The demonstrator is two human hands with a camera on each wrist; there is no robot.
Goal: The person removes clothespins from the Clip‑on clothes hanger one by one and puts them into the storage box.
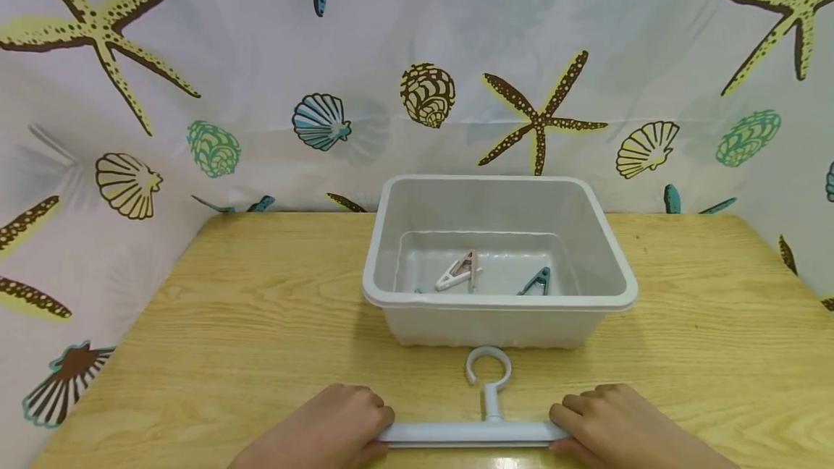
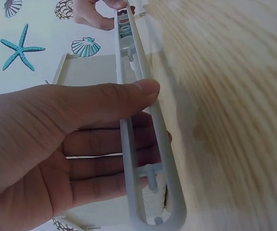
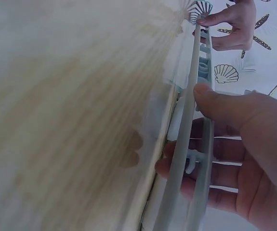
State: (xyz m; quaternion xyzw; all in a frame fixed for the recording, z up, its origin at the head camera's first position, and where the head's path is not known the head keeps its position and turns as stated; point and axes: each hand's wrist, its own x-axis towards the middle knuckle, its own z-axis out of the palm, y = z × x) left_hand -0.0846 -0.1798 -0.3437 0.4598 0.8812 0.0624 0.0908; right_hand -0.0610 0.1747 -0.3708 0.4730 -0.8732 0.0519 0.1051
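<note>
- One white plastic hanger bar [image 1: 469, 433] with a round open hook [image 1: 489, 366], lying flat near the front edge of the wooden table [image 1: 260, 324]; hook pointing toward the bin.
- Two hands on it: left hand [image 1: 332, 429] wrapped over the bar's left end, right hand [image 1: 609, 425] wrapped over its right end — fingers curled on top in both cases.
- One pale grey plastic bin [image 1: 612, 266] standing at the middle of the table, just behind the hook, apart from it by a narrow strip of wood.
- Three clothes pegs visible inside the bin, on its floor: one pink peg [image 1: 470, 260] and one white peg [image 1: 452, 279] crossing each other left of centre, one teal peg [image 1: 537, 282] to their right. Anything more hidden by the front wall.
- One seashell-and-starfish curtain [image 1: 195, 56] closing off the back and both sides of the table.
- Seen from the left wrist only: underside of the hanger bar [image 2: 148, 159] with its two rails and small clips between them; thumb [image 2: 128, 94] pressed across the top, fingers [image 2: 104, 144] underneath — a grip round the bar; other hand far off at the opposite end.
- Seen from the right wrist only: same ribbed underside of the bar [image 3: 196, 159], thumb [image 3: 215, 98] on one rail, fingers [image 3: 215, 149] curled behind it; table blurred alongside.
- Pegs not shown by either wrist view; head view alone gives the bin's contents.
</note>
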